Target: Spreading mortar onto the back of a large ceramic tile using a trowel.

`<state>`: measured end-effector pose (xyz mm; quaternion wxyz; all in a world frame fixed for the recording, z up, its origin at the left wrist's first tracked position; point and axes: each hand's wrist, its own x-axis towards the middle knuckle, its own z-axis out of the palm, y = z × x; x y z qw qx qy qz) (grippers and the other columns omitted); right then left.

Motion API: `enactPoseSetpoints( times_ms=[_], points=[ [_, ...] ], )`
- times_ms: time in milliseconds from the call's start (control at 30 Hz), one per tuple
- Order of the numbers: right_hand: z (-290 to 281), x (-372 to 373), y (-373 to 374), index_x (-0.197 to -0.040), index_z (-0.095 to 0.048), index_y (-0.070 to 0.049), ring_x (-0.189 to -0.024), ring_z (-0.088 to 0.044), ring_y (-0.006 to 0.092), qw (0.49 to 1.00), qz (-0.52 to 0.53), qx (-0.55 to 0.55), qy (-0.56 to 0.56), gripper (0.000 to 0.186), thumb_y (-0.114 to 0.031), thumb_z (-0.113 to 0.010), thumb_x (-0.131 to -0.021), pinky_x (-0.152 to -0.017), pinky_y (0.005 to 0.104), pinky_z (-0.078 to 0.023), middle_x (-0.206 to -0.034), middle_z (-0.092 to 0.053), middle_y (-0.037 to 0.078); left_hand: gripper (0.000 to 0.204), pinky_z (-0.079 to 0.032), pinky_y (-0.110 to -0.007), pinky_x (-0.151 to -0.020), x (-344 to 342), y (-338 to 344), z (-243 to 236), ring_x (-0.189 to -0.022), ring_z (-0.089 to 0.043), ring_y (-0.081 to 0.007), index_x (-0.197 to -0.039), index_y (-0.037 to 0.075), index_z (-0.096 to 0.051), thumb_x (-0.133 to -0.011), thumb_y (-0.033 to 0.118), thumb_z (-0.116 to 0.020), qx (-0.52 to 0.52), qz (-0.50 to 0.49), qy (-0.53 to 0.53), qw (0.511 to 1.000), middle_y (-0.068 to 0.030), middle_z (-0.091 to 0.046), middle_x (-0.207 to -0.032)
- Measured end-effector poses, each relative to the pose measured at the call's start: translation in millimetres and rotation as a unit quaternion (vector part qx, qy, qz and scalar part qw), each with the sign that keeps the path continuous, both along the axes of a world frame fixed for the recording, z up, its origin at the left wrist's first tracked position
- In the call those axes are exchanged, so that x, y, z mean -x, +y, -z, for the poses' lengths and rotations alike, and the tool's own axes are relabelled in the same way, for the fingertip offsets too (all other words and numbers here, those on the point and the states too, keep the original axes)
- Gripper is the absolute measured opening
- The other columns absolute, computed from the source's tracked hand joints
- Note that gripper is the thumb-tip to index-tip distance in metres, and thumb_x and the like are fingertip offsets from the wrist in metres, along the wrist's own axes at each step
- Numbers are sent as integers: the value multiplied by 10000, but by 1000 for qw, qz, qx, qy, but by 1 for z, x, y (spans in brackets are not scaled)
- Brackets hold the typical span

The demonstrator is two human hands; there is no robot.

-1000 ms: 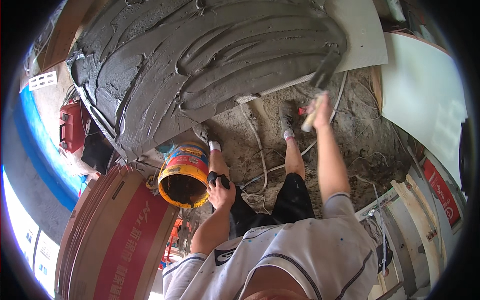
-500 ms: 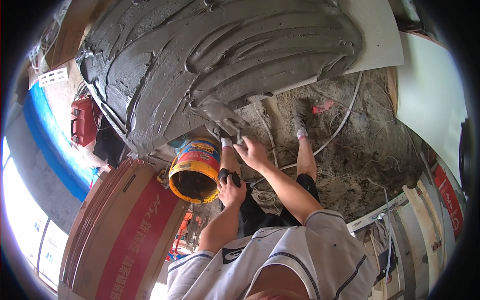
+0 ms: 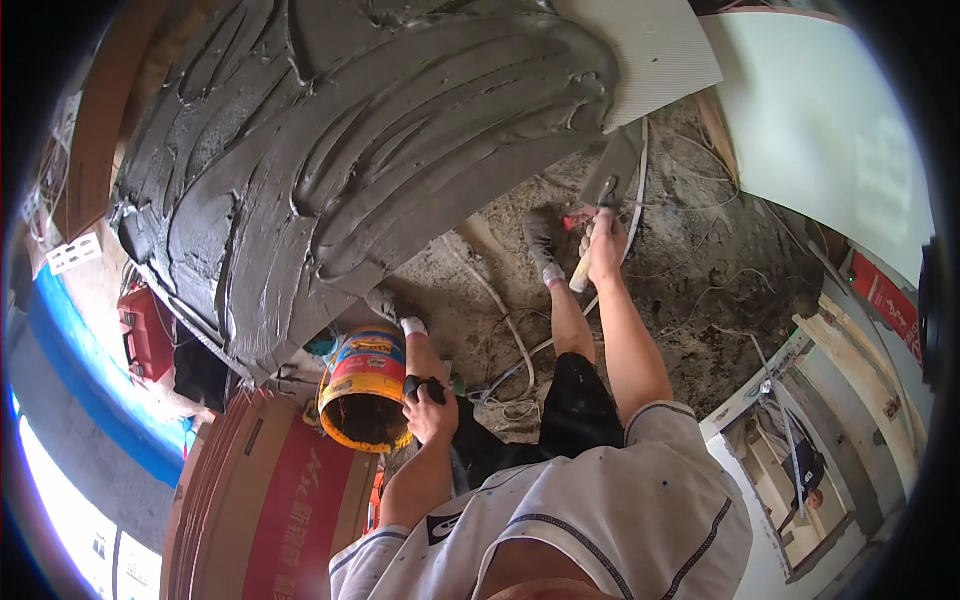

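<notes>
My right hand (image 3: pixel 606 246) is closed around the pale handle of a plastering trowel (image 3: pixel 617 165). The trowel's grey blade hangs over the rough floor, just off the near right edge of a large board (image 3: pixel 660 65). Thick wet grey mortar (image 3: pixel 420 120) covers most of that board, in curved ridges. At my left knee, my left hand (image 3: pixel 432 416) has its fingers curled over something black (image 3: pixel 430 388); whether this is the hem of my shorts or a separate thing I cannot tell. Beside it tilts a yellow bucket (image 3: pixel 365 385), its inside smeared dark.
Stacked cardboard boxes (image 3: pixel 270 500) stand at the lower left, a red tool case (image 3: pixel 145 335) beyond them. A white panel (image 3: pixel 820 120) leans at the right. Pale cables (image 3: pixel 490 290) trail across the dirty floor by my feet. A framed opening (image 3: pixel 790 480) shows a person at lower right.
The trowel in my right hand has moved from the mortar's near edge out to the right, off the board. My view has shifted rightward. My left hand stays at my knee.
</notes>
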<state>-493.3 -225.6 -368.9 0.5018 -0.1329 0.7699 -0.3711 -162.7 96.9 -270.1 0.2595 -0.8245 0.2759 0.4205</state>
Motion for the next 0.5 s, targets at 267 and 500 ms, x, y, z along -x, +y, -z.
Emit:
enactPoseSetpoints(
  times_ms=[267,500],
  points=[
    [24,87,-111,-933,-548,-132,-499,-505,104,998,-9,41,36,396,-466,-658,-1114,-436,306,-403,-675,-524,-36,719,-548,-580,-1075,12,-14,4,-1403,-541,-445,-1507,148,-628,-909,538,-707,33,15,14,999,-205,-546,-1526],
    [-51,40,-76,-952,-621,-140,-484,-501,79,980,-183,-19,71,393,-479,-574,-1146,-429,289,-388,-660,-525,-52,698,-547,-578,-1078,-12,-5,-5,-1435,-522,-436,-1504,156,-625,-920,528,-706,20,-15,-9,1000,-199,-549,-1532]
  ],
)
